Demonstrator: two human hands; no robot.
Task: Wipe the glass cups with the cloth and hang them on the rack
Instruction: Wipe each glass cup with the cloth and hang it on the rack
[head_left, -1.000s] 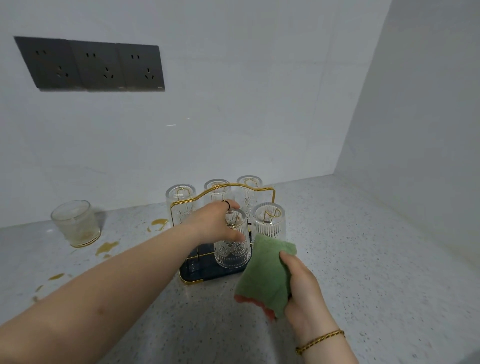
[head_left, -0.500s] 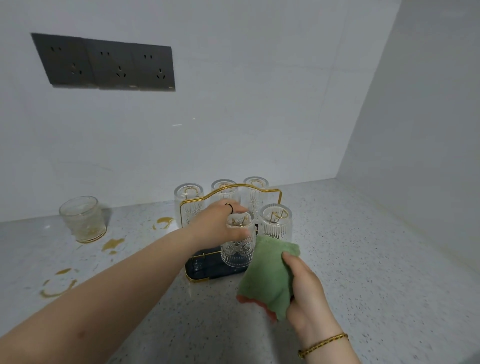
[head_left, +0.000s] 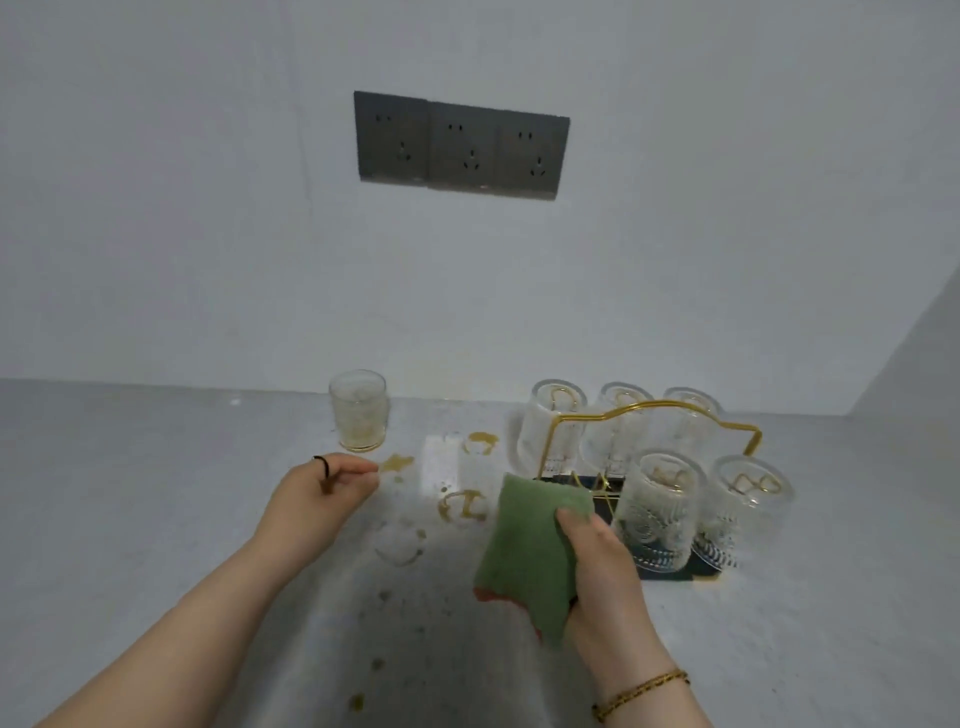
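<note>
Glass cups (head_left: 618, 423) are out of our left hand (head_left: 322, 493) now. A second ago it gripped the front cup (head_left: 660, 512) on the rack (head_left: 667, 574); now it hovers free above the counter (head_left: 779, 649), well left of the rack, fingers loosely curled around nothing. Our right hand (head_left: 602, 577) clutches the folded green cloth (head_left: 524, 556), lifted just beside that front cup, much as before. The released cup sits upside down on its peg, so five cups hang on the rack, toward the counter's back right corner. We judge one step done and the last begun: the left hand points toward the stained cup (head_left: 358, 410), which stands upright near the counter's back edge, not yet wiped. Brown rings (head_left: 465, 506) and drips mark the counter between that cup and us. Three grey sockets (head_left: 462, 145) sit on the wall; we read no brand, label or writing anywhere.
</note>
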